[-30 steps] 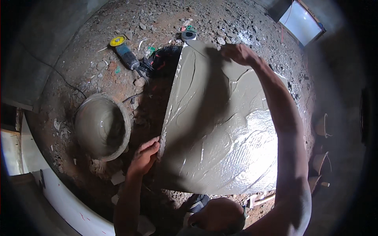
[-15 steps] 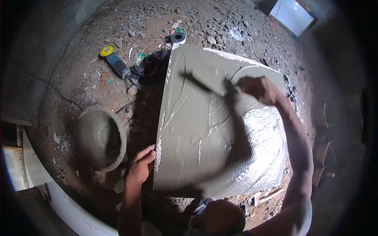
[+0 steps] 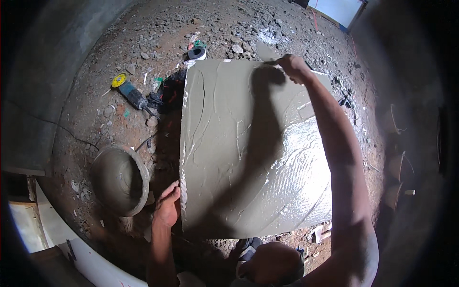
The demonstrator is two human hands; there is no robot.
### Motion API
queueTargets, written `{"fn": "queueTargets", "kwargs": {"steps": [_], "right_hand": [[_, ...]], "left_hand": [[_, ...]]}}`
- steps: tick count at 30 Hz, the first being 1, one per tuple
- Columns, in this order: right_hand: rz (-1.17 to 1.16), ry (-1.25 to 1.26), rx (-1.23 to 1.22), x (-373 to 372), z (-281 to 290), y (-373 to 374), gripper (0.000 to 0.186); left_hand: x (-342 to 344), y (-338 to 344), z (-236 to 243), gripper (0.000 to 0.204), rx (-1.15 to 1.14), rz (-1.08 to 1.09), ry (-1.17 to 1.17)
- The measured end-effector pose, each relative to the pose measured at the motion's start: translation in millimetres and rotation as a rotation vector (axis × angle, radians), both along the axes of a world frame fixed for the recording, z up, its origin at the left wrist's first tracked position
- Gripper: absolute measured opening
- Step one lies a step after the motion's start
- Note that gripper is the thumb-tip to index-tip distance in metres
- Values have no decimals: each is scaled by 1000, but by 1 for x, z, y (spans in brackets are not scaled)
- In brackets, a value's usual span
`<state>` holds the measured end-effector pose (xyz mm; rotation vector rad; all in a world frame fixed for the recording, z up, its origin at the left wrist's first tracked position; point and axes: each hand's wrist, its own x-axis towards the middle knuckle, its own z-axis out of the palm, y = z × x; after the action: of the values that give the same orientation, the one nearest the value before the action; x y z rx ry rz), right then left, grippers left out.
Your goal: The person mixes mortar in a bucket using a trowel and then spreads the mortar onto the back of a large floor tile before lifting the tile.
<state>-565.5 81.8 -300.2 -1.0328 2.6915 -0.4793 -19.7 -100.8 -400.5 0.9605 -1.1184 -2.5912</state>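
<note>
A large flat board (image 3: 229, 148), coated with wet grey paste marked by ridges, fills the middle, with a white glare on its right side. My right hand (image 3: 296, 71) grips a flat trowel (image 3: 265, 51) at the board's far edge, the blade partly past that edge. My left hand (image 3: 168, 203) holds the board's left edge near the lower corner, fingers curled against its side. A round bucket (image 3: 119, 181) with grey paste inside stands left of the board.
An angle grinder (image 3: 131, 93) with a yellow disc lies on the rubble floor (image 3: 143, 43) beside a dark bag (image 3: 172, 88). A roll (image 3: 197, 53) sits behind the board. A white panel (image 3: 337, 12) stands at back right, white boards (image 3: 91, 265) at lower left, hanging containers (image 3: 393, 193) at right.
My right hand and trowel swept nearer across the board, then back out to the far edge. The board appears shifted left in view. My left hand stays at the board's edge.
</note>
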Motion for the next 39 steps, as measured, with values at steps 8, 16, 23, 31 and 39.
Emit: {"fn": "queueTargets", "kwargs": {"steps": [8, 16, 23, 31, 39], "right_hand": [[376, 80, -163, 86, 28, 97, 26], [112, 81, 92, 81, 13, 90, 34], [-335, -112, 46, -1, 26, 114, 31], [-772, -15, -40, -60, -1, 223, 36], [91, -82, -60, 89, 54, 151, 31]], "left_hand": [[-7, 1, 14, 35, 27, -76, 22], [-8, 2, 10, 39, -29, -92, 23], [-3, 1, 17, 41, -72, -78, -8], [-7, 4, 14, 42, -38, -61, -7], [-3, 1, 15, 41, -39, -48, -8]]}}
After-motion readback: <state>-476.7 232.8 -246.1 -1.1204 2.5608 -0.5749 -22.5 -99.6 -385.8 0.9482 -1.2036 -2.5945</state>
